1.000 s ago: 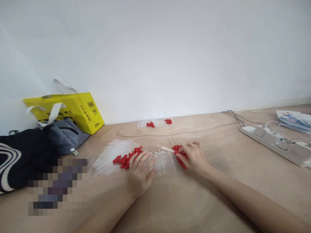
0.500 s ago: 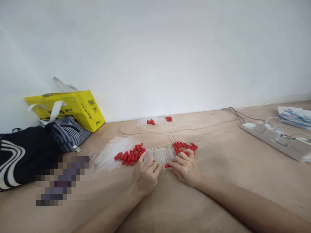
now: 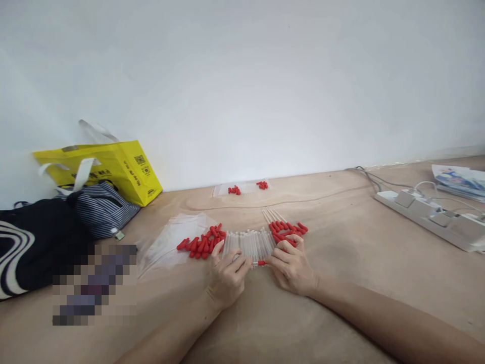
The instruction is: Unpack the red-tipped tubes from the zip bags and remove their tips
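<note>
A small red rubbery cap (image 3: 261,263) sits between the fingertips of my two hands, lined up with a clear end at its left. My right hand (image 3: 294,270) pinches the red cap between thumb and fingers. My left hand (image 3: 226,280) is closed on a thin clear tube (image 3: 254,264), most of it hidden by the fingers. Just beyond lies a row of clear thin tubes (image 3: 248,245), side by side. Loose red caps (image 3: 202,245) are piled left of the row. On the right are several red-ended pieces (image 3: 282,226), some with thin pale rods (image 3: 268,216) pointing away.
Clear plastic bags (image 3: 166,242) lie left of the red pile. Another clear bag (image 3: 223,190) with red-ended pieces rests by the wall. A yellow bag (image 3: 142,177), striped pouch (image 3: 106,210) and black bag (image 3: 49,247) stand left. A power strip (image 3: 417,212) and printed packets (image 3: 460,179) are right.
The fingertips of both hands have shifted slightly, and more of the red cap and the clear end beside it shows between them. The piles look the same; the view has moved a little.
</note>
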Demonstrator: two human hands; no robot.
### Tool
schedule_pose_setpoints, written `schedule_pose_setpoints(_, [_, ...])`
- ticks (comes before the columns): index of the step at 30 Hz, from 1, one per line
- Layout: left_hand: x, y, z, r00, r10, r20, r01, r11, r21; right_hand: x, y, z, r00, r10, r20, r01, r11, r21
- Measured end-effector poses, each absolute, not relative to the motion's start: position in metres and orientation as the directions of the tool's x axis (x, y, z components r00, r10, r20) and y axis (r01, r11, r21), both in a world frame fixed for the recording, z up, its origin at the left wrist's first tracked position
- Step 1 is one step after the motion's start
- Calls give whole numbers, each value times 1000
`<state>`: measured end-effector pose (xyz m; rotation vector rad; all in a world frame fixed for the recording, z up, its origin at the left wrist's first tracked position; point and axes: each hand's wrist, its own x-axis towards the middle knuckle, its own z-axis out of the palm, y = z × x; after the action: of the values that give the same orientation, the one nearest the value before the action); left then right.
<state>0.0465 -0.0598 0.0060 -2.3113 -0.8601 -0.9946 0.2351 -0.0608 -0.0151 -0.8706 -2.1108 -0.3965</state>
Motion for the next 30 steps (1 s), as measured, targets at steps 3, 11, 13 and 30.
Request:
schedule_pose_setpoints(3, [47,-62,7,531,362,767,710,-684,-168,235,-63,-13,-449,439,778,693,720,-7])
schedule_pose_setpoints(11, [43,-64,11,469,387,794,771,-618,-154,244,-56,-12,-373,464,803,714,697,-71])
schedule_pose_setpoints(13, [38,-61,16,409,450,794,814,-574,-93,252,-50,-9,-260,526,810,757,632,-168])
schedule_pose_setpoints(30, [94,12,40,236,957,-171,771,-77,632,315,-13,5,-53,898,437,942,190,-277])
